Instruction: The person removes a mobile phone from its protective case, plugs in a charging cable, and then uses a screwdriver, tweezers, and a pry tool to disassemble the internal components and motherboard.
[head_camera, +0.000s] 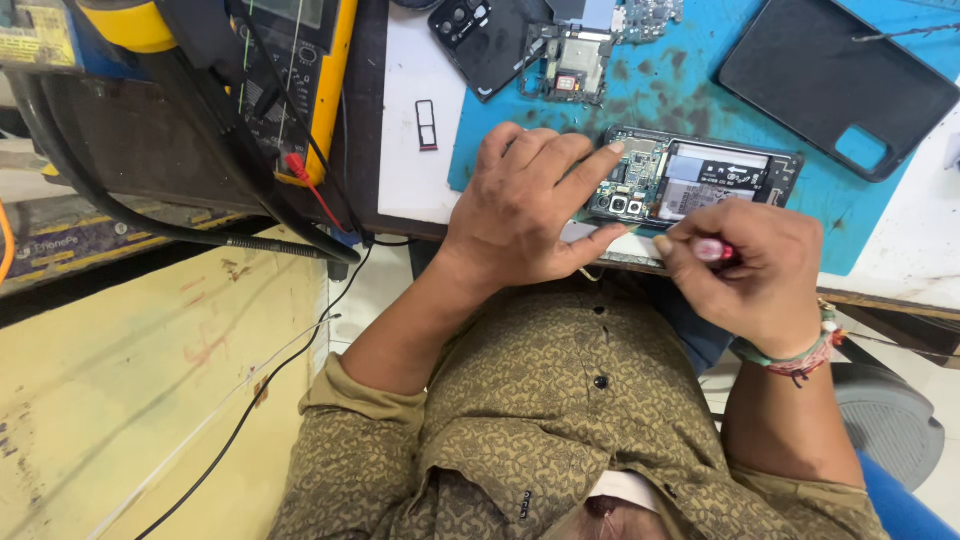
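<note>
At the near edge of the worktop, the right hand is closed in a pinching grip around a small tool with a pink handle; its tip points toward the near side of the opened phone, though the tip itself is too fine to make out. Just beside it, the left hand rests over the phone's left end, forefinger stretched along the exposed circuit board near the camera modules, thumb hooked under the near edge. That hand steadies the phone rather than closing round it.

The phone lies back-off on the blue mat, close to the worktop's near edge, its battery and board showing. The step in hand looks like working on a part or fastener along the board's near side. The next move would seem to call for a steady, light tool tip and firm pressure from the bracing hand, since the phone sits near the edge and could slip.

Farther back on the mat lie a loose circuit board, a dark back cover with camera cut-outs, and a black flat cover toward the far right. A small card tray sits on the white strip left of the mat. A yellow multimeter stands at the far left corner.
</note>
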